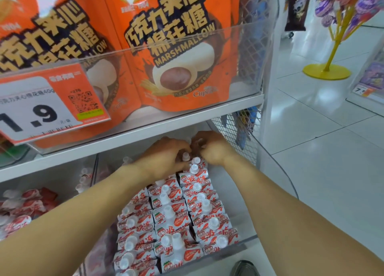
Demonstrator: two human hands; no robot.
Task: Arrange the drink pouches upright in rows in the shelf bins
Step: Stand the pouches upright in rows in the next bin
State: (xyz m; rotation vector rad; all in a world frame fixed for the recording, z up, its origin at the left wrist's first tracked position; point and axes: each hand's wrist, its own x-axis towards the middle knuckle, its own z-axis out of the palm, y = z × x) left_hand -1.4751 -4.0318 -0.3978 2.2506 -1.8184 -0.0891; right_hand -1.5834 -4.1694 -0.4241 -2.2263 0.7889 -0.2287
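Red-and-white drink pouches (172,221) with clear caps stand upright in three rows inside a clear bin (239,247) on the lower shelf. Both my hands reach to the back of this bin, under the upper shelf. My left hand (166,157) has its fingers curled around the capped top of a pouch (185,157) at the rear of the rows. My right hand (209,148) sits beside it, fingers curled on a clear cap (200,142) of another pouch there. The bodies of both held pouches are hidden by the hands.
The neighbouring bin (25,209) on the left holds loose, lying pouches. Above, the white shelf edge (145,134) carries orange marshmallow bags (176,53) and a price tag (47,107). A wire mesh side panel (239,138) closes the right. A yellow lollipop stand (326,68) stands on the tiled floor.
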